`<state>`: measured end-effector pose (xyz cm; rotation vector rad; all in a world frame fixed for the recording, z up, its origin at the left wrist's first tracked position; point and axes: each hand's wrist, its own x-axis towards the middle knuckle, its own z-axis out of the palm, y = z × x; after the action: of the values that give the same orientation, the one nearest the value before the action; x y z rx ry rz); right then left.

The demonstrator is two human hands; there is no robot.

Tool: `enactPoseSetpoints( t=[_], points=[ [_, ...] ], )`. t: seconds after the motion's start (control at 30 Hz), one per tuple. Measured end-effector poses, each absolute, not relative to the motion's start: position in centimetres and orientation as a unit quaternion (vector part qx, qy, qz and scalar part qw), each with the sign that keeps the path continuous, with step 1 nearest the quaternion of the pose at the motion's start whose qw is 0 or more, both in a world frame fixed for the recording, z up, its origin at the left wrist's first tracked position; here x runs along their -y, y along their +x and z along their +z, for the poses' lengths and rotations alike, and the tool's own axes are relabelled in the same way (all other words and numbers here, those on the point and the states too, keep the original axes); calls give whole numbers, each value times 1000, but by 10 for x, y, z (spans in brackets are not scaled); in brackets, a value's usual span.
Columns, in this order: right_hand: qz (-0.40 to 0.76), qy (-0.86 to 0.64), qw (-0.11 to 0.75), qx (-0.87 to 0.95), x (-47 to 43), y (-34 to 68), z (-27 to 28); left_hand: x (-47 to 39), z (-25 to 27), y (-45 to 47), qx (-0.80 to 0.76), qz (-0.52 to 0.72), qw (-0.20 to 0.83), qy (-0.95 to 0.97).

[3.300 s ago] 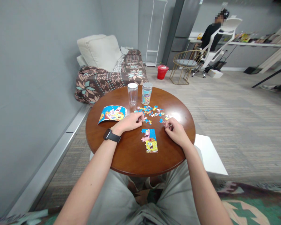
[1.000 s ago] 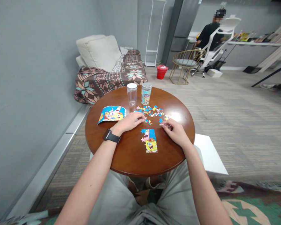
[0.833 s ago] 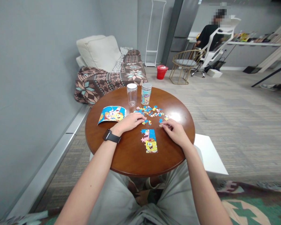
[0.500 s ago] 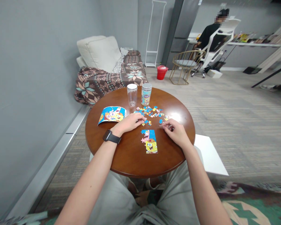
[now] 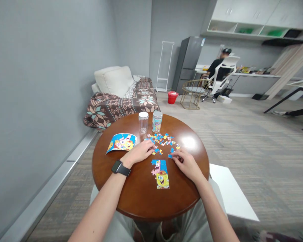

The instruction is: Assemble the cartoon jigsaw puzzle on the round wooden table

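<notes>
Pinched in the fingertips of my right hand (image 5: 185, 162) is a blue puzzle piece (image 5: 170, 156), just above the table on the right. My left hand (image 5: 142, 151) rests on the tabletop, fingers loosely bent and slightly apart, beside a few loose pieces (image 5: 157, 152). Between my hands and nearer to me lies the partly joined puzzle (image 5: 162, 175), with a yellow face below and pink and blue parts above. A scattered heap of puzzle pieces (image 5: 164, 138) spreads beyond both hands. The curved picture sheet (image 5: 122, 142) sits to the left of my left hand.
A clear jar with a white lid (image 5: 143, 123) and a printed jar (image 5: 157, 122) stand at the far side of the round table (image 5: 141, 201). Beyond are a covered sofa (image 5: 121, 104), a red bin (image 5: 172, 97) and a person seated in a white chair (image 5: 221, 75).
The view has tilted upward, so the table sits lower in the picture. In my right hand the piece, earlier seen edge-on, now shows its blue face. My left hand stays about the same place.
</notes>
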<state>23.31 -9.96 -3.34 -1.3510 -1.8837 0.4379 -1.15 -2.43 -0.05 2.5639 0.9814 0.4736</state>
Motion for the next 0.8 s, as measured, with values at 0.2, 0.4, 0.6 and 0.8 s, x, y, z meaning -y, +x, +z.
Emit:
enactPoseSetpoints(
  t=[0.2,0.4,0.6,0.8],
  points=[
    [168,-524,375,746,99,228,-36,25,-5,-11,-352,178,142,908],
    [165,-518,372,753,101,228,-35,27,-7,-7,-349,161,80,920],
    [165,-509,383,754,102,228,-33,25,-1,0,-324,124,-8,938],
    [156,-503,393,754,101,228,-36,14,7,0,-235,83,-136,959]
  ],
)
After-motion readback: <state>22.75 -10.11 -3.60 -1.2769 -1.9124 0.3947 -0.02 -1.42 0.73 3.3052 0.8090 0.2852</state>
